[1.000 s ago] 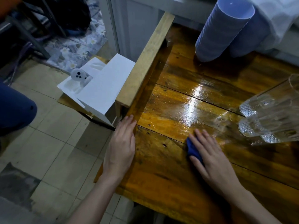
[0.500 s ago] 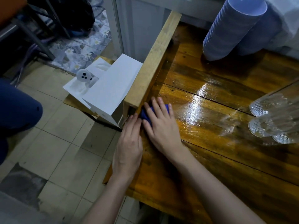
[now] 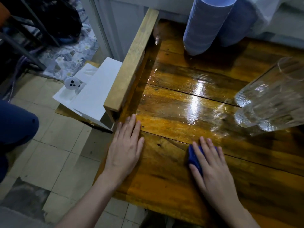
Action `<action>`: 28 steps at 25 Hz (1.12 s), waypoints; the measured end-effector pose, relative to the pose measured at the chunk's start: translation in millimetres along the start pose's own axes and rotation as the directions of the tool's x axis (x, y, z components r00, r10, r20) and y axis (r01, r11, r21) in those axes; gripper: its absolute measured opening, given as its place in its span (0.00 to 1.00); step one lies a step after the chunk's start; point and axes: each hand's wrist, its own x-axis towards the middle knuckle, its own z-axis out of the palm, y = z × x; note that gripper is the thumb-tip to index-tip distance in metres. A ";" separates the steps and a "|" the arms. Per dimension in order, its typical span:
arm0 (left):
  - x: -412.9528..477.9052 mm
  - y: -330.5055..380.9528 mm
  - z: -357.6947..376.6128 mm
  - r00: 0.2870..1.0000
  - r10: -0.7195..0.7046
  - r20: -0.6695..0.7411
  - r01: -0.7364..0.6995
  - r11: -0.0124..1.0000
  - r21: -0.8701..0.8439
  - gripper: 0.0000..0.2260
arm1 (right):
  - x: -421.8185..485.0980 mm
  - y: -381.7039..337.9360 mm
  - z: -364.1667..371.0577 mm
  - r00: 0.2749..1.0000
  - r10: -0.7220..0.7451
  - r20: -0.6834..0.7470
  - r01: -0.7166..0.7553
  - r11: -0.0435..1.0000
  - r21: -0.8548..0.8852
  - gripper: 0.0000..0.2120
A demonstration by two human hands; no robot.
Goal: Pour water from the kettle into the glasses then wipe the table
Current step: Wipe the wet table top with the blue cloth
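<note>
My right hand (image 3: 212, 168) presses flat on a dark blue cloth (image 3: 192, 157) on the glossy wooden table (image 3: 172, 102), near its front. Only the cloth's left edge shows from under the fingers. My left hand (image 3: 125, 145) lies flat with fingers together on the table's left edge, holding nothing. Clear patterned glasses (image 3: 266, 102) stand at the right edge of the view, apart from both hands. The tabletop between the hands and the glasses shines wet. No kettle is in view.
A raised wooden rail (image 3: 133, 60) runs along the table's left side. Two stacks of blue cups (image 3: 207, 25) stand at the back. White boxes (image 3: 92, 94) sit beside the table on the left, above a tiled floor (image 3: 49, 162). A person's blue-clad knee (image 3: 14, 122) is at far left.
My right hand slid the blue cloth from the left corner by the rail back to the right and toward me. My left hand stayed on the table's left edge.
</note>
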 end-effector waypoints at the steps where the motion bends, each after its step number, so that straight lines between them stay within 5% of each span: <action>1: 10.3 8.2 -0.3 0.999 0.030 0.012 -0.030 0.999 -0.011 0.24 | 4.2 4.2 -0.2 0.999 0.037 -0.006 -0.037 0.999 -0.006 0.29; 7: 54.3 60.2 19.2 0.989 0.141 0.039 -0.139 0.988 -0.065 0.23 | 86.8 -4.4 -3.8 0.976 0.197 -0.097 -0.195 0.980 0.024 0.30; 11: 55.2 54.4 24.1 0.990 0.139 0.024 -0.135 0.984 -0.113 0.24 | 127.1 -21.1 -2.2 0.979 0.129 -0.160 -0.128 0.992 0.020 0.30; 21: 54.0 58.2 20.5 0.992 0.126 0.007 -0.123 0.977 -0.175 0.23 | 11.6 51.4 -3.0 0.980 0.115 -0.165 -0.117 0.993 -0.002 0.27; 28: 55.2 58.8 21.0 0.992 0.125 0.000 -0.124 0.978 -0.171 0.24 | 84.6 50.3 -5.9 0.935 0.283 -0.213 -0.265 0.958 0.106 0.27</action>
